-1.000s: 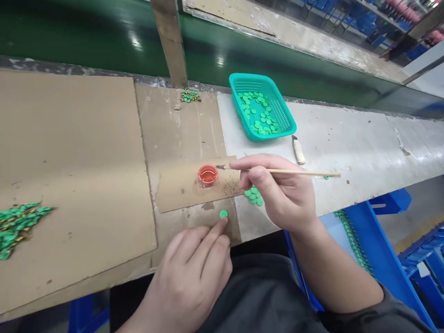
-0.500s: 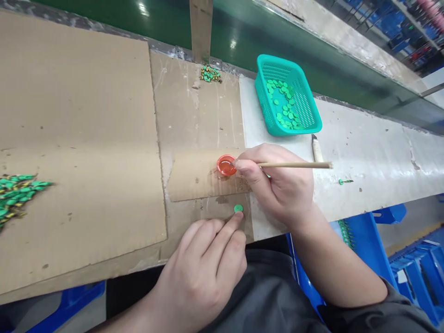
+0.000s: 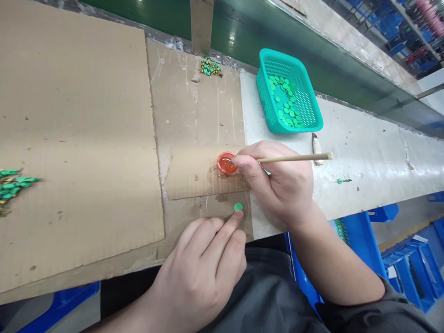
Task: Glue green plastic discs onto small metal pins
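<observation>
— Head view, the only one. Report the left hand.

— Left hand: palm down, index finger stretched forward, the others bent. The fingertip touches the near edge of a green disc lying flat. Presumably this pins the disc while leaving most of its face uncovered. Whether the palm hides anything, I cannot tell.

— The right hand?

— Narrowed in a pen-like pinch on a thin wooden stick, gripped close to its front end, likely for fine control. The rear end sticks out past the knuckles.

— And the front end?

— At a red cup, just beside the right fingertips and ahead of the left hand. The cup contains liquid; whether the stick is dipped, I cannot confirm. A cardboard strip lies beneath, plausibly to catch drips.

— Surroundings?

— Beyond the right hand, a teal basket of loose discs, its walls probably keeping them together. Well left of the left hand, a heap of green pieces, apart from the pinned disc.
</observation>
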Motion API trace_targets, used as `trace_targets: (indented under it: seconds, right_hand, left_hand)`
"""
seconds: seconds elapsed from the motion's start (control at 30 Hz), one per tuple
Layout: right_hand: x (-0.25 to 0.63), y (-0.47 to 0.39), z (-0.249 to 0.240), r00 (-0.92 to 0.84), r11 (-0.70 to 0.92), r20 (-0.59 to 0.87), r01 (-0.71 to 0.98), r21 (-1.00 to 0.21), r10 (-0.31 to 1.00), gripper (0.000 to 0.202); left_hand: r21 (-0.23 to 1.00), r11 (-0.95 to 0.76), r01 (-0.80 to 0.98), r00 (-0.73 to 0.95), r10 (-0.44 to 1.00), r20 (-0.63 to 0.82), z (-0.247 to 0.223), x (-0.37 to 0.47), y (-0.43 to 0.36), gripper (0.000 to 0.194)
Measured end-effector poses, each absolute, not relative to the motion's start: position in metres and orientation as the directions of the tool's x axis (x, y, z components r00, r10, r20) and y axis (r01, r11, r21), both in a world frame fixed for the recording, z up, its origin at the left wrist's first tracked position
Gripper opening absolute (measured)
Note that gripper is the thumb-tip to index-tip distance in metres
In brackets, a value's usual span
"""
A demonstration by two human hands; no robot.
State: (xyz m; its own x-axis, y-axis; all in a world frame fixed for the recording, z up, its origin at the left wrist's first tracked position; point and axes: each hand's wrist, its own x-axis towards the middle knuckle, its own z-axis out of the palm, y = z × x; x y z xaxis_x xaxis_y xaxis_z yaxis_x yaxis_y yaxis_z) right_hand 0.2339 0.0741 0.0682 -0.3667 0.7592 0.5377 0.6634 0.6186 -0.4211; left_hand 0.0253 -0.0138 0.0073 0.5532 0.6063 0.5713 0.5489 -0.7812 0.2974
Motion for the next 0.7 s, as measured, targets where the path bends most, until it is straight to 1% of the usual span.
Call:
trace_targets:
  seconds: [0.1, 0.27, 0.43, 0.57, 0.7]
  right_hand:
    - [0.235, 0.071, 0.071, -0.357, 0.616, 0.545, 0.667, -0.42, 0.758, 0.032]
    - [0.243, 0.053, 0.073, -0.232, 0.598, 0.636, 0.663, -0.451, 0.736, 0.027]
    - [0.252, 0.041, 0.061, -0.223, 0.516, 0.535, 0.699, -0.496, 0.815, 0.027]
    - [0.254, 0.042, 0.053, -0.234, 0.521, 0.527, 0.691, -0.501, 0.817, 0.025]
    - [0.254, 0.037, 0.053, -0.247, 0.531, 0.541, 0.707, -0.467, 0.804, 0.024]
  left_hand:
    - [0.297, -0.784, 0.545, 0.559, 0.603, 0.569, 0.007, 0.024, -0.014, 0.011]
    - [0.297, -0.797, 0.526, 0.563, 0.589, 0.58, 0.004, 0.022, -0.014, 0.01]
    - [0.304, -0.805, 0.509, 0.553, 0.577, 0.601, 0.001, 0.023, -0.014, 0.011]
    - [0.314, -0.808, 0.499, 0.548, 0.574, 0.608, -0.002, 0.024, -0.014, 0.013]
    - [0.313, -0.803, 0.508, 0.542, 0.58, 0.608, -0.004, 0.026, -0.016, 0.013]
